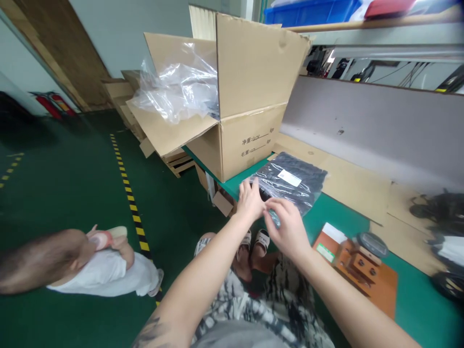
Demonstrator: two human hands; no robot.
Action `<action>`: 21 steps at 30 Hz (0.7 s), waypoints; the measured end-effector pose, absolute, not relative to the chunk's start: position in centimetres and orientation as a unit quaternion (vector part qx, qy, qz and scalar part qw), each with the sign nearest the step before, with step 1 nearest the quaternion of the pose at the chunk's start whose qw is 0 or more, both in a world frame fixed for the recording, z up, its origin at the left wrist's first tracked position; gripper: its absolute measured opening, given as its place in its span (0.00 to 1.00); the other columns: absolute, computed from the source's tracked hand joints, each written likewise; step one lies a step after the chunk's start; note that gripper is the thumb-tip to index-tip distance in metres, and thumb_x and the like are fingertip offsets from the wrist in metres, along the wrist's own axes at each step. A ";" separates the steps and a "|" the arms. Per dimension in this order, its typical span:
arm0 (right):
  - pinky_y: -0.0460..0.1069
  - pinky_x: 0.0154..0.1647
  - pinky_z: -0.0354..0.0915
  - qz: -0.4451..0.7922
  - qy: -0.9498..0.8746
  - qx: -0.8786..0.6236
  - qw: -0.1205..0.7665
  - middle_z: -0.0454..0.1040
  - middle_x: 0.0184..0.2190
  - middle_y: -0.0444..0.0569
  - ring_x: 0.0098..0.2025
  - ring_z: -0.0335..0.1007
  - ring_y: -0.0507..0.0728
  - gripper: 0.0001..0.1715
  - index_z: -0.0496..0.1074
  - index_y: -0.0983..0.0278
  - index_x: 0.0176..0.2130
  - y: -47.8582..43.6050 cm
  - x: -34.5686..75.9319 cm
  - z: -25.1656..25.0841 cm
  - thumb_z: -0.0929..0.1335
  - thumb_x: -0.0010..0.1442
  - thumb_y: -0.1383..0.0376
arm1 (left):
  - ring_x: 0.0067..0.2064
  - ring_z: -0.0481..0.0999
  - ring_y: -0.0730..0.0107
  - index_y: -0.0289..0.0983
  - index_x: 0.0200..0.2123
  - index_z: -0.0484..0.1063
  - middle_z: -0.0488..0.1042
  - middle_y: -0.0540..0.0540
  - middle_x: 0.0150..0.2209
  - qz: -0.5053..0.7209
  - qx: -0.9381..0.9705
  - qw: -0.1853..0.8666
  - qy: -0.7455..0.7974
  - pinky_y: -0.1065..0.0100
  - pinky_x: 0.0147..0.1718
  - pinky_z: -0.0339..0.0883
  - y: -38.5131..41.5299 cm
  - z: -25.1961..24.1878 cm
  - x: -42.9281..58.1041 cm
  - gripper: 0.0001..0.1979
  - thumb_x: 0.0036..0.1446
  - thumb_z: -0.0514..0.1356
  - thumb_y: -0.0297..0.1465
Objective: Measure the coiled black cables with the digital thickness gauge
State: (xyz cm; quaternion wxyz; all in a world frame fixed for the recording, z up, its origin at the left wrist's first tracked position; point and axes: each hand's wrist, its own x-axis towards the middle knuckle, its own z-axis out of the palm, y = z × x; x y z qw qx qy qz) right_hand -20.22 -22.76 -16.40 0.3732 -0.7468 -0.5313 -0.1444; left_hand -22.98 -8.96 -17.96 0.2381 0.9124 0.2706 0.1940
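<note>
Both hands are on the dark plastic bag (290, 181) at the green table's (326, 208) edge: left hand (250, 198) pinching its near rim, right hand (286, 224) gripping beside it. Looks early; the carton (250, 92) stands open behind.

Bare-armed worker wears black-and-white patterned shorts (253, 299). Dark tattoo (152, 333) marks the left forearm. White-strapped sandals (255, 240) cover both feet.
</note>
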 end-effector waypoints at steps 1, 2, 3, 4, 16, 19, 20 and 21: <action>0.57 0.51 0.62 -0.128 -0.554 -0.730 0.378 0.70 0.46 0.55 0.50 0.66 0.61 0.10 0.69 0.64 0.46 -23.5 -21.1 -16.7 0.63 0.64 0.68 | 0.64 0.54 0.41 0.33 0.63 0.54 0.55 0.31 0.61 0.201 0.913 0.238 0.265 0.48 0.62 0.52 -8.7 -17.9 -22.9 0.42 0.49 0.64 0.44; 0.57 0.52 0.62 -0.109 -0.577 -0.715 0.379 0.69 0.47 0.56 0.51 0.65 0.61 0.11 0.68 0.64 0.47 -24.2 -22.0 -17.0 0.63 0.64 0.69 | 0.63 0.57 0.43 0.34 0.61 0.56 0.56 0.32 0.59 0.211 0.911 0.242 0.259 0.50 0.61 0.53 -8.5 -17.9 -22.8 0.42 0.47 0.65 0.46; 0.57 0.53 0.62 -0.087 -0.599 -0.701 0.377 0.69 0.48 0.56 0.52 0.64 0.61 0.12 0.67 0.65 0.48 -24.9 -22.7 -17.3 0.63 0.64 0.70 | 0.62 0.59 0.44 0.35 0.60 0.58 0.57 0.34 0.57 0.222 0.909 0.248 0.251 0.51 0.62 0.54 -8.3 -17.9 -22.7 0.42 0.45 0.66 0.47; 0.57 0.53 0.62 -0.062 -0.621 -0.687 0.371 0.68 0.48 0.57 0.53 0.63 0.61 0.13 0.67 0.65 0.49 -25.6 -23.3 -17.6 0.63 0.64 0.71 | 0.61 0.60 0.45 0.36 0.59 0.59 0.57 0.36 0.56 0.232 0.907 0.256 0.242 0.53 0.62 0.54 -8.2 -18.0 -22.6 0.42 0.44 0.67 0.47; 0.54 0.47 0.67 0.184 -0.712 -0.637 0.228 0.69 0.46 0.54 0.45 0.67 0.59 0.10 0.68 0.65 0.42 -31.0 -23.5 -20.8 0.60 0.63 0.70 | 0.62 0.61 0.52 0.35 0.61 0.58 0.62 0.35 0.58 0.218 0.899 0.280 0.257 0.56 0.61 0.56 -7.4 -17.7 -21.9 0.37 0.53 0.61 0.48; 0.52 0.44 0.66 0.201 -0.717 -0.637 0.199 0.70 0.42 0.53 0.41 0.67 0.58 0.09 0.68 0.64 0.40 -30.9 -23.4 -21.4 0.60 0.63 0.68 | 0.61 0.63 0.50 0.36 0.60 0.59 0.64 0.34 0.57 0.172 0.906 0.268 0.280 0.55 0.58 0.59 -7.6 -16.6 -21.8 0.38 0.51 0.61 0.50; 0.51 0.44 0.66 0.205 -0.717 -0.638 0.193 0.70 0.41 0.52 0.40 0.67 0.57 0.08 0.68 0.64 0.40 -30.9 -23.4 -21.6 0.60 0.63 0.68 | 0.60 0.64 0.50 0.37 0.59 0.60 0.65 0.35 0.57 0.161 0.908 0.264 0.285 0.55 0.57 0.60 -7.6 -16.2 -21.7 0.37 0.51 0.61 0.50; 0.51 0.43 0.66 0.209 -0.716 -0.639 0.188 0.70 0.40 0.51 0.40 0.67 0.57 0.07 0.68 0.64 0.39 -30.8 -23.4 -21.7 0.61 0.63 0.68 | 0.60 0.65 0.50 0.38 0.58 0.61 0.66 0.35 0.56 0.155 0.909 0.258 0.287 0.56 0.57 0.60 -7.7 -15.8 -21.7 0.35 0.51 0.61 0.49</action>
